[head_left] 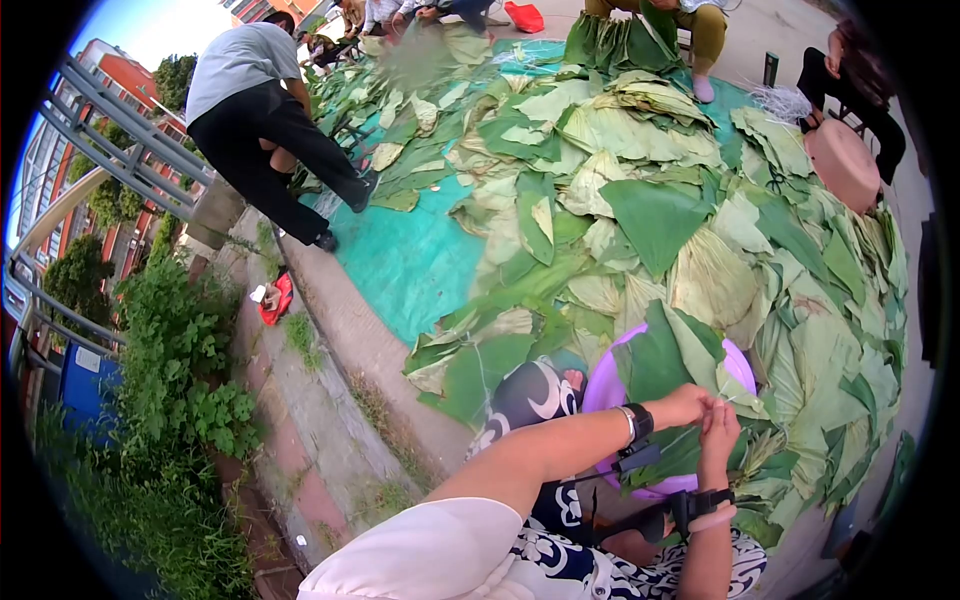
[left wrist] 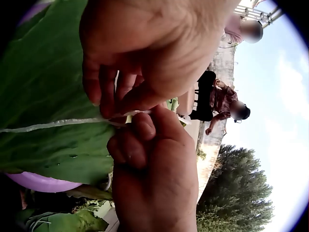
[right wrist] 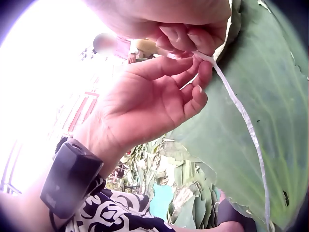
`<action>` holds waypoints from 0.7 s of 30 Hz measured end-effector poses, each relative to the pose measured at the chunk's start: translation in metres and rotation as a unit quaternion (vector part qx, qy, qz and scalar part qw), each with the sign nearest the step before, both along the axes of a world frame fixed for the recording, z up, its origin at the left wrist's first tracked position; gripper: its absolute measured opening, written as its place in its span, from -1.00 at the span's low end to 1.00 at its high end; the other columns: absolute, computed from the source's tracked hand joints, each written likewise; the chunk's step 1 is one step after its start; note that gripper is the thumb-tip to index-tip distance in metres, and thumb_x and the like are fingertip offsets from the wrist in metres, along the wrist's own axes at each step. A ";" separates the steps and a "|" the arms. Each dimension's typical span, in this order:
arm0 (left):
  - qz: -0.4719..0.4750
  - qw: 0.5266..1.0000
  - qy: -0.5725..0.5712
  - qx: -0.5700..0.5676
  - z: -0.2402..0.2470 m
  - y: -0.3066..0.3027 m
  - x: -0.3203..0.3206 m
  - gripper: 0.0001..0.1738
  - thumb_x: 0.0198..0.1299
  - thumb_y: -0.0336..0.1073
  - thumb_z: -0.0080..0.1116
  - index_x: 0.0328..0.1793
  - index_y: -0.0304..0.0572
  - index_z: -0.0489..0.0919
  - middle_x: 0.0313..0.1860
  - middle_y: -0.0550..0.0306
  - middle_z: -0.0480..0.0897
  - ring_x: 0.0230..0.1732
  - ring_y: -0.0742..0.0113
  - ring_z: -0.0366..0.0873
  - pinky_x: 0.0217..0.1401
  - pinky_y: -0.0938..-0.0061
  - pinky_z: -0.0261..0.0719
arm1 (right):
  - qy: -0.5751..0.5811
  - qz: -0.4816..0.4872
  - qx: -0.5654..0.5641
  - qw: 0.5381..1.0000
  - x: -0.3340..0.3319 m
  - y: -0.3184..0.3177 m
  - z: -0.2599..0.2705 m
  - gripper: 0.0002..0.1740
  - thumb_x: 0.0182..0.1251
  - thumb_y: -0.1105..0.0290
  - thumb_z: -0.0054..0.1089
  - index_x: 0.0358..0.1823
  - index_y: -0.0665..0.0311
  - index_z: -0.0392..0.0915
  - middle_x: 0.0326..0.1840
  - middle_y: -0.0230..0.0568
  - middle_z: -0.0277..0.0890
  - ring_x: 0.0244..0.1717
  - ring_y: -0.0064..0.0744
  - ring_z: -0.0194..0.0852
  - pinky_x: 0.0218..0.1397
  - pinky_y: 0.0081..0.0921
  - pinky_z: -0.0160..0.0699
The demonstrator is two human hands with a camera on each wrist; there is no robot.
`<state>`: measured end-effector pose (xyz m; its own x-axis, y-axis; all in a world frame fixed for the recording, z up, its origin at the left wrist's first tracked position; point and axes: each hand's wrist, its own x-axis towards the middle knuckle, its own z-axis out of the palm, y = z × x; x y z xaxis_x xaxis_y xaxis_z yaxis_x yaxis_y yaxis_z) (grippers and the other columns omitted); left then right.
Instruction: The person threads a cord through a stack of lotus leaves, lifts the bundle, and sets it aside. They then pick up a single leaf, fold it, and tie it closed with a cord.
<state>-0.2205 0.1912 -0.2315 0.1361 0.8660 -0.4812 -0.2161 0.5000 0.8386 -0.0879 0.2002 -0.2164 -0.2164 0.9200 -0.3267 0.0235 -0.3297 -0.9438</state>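
Both hands meet above a lilac basin, over large green lotus leaves. My left hand pinches a white plastic string between thumb and fingers. Against it, my right hand grips the string with its fingers curled. From the hands, the string runs across the broad face of a lotus leaf in the right wrist view. In the left wrist view, my left hand is above and my right hand below, fingertips close together. Part of the string is hidden inside the fingers.
Heaps of lotus leaves cover a green tarp ahead and to the right. A person in a grey shirt bends over at far left. Others sit around the pile. A pink tub stands at right; a kerb runs left.
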 end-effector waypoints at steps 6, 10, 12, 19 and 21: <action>-0.015 0.997 0.069 -0.016 0.001 0.000 0.000 -0.80 0.02 -0.58 0.09 -0.17 -0.35 0.57 -0.42 0.17 0.61 -0.45 0.48 0.51 -0.46 0.58 0.40 | 0.027 -0.026 -0.092 0.995 0.008 0.003 0.003 -0.70 0.51 0.20 -0.05 -0.21 0.26 0.54 -0.70 -0.56 0.17 -0.76 -0.75 -0.04 -0.71 -0.69 -0.14; -0.013 0.987 0.155 0.035 0.000 -0.002 0.003 -0.79 -0.02 -0.56 0.12 -0.20 -0.31 0.57 -0.44 0.13 0.61 -0.42 0.40 0.54 -0.44 0.49 0.44 | 0.084 -0.045 -0.171 0.981 0.011 0.006 0.008 -0.69 0.50 0.18 -0.04 -0.13 0.30 0.53 -0.68 -0.53 0.21 -0.78 -0.70 -0.04 -0.72 -0.66 -0.12; -0.027 0.973 0.212 0.082 0.003 -0.004 0.003 -0.81 -0.04 -0.53 0.13 -0.22 -0.28 0.56 -0.44 0.09 0.62 -0.41 0.30 0.56 -0.41 0.41 0.47 | 0.111 -0.052 -0.198 0.973 0.012 0.007 0.009 -0.68 0.50 0.18 -0.04 -0.11 0.31 0.52 -0.66 -0.54 0.22 -0.78 -0.69 -0.03 -0.72 -0.65 -0.10; -0.064 0.886 0.371 0.271 0.063 -0.024 0.001 -0.83 -0.08 -0.47 0.20 -0.29 -0.17 0.52 -0.35 0.03 0.59 -0.25 -0.01 0.60 -0.22 0.19 0.52 | 0.190 -0.075 -0.243 0.948 0.022 0.015 -0.014 -0.69 0.51 0.19 -0.07 -0.11 0.29 0.52 -0.63 -0.54 0.25 -0.74 -0.68 0.02 -0.67 -0.63 -0.03; -0.067 0.857 0.410 0.303 0.052 -0.024 0.002 -0.83 -0.06 -0.46 0.20 -0.29 -0.15 0.51 -0.33 0.03 0.58 -0.21 -0.03 0.59 -0.18 0.16 0.51 | 0.209 -0.067 -0.252 0.942 0.022 0.016 -0.010 -0.70 0.52 0.21 -0.08 -0.10 0.28 0.53 -0.62 -0.54 0.27 -0.71 -0.67 0.06 -0.62 -0.63 0.02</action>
<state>-0.2184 0.1674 -0.1792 0.0855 0.9938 0.0704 0.5965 -0.1077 0.7953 -0.0656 0.2159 -0.2268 -0.3159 0.6988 -0.6417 -0.3893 -0.7123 -0.5840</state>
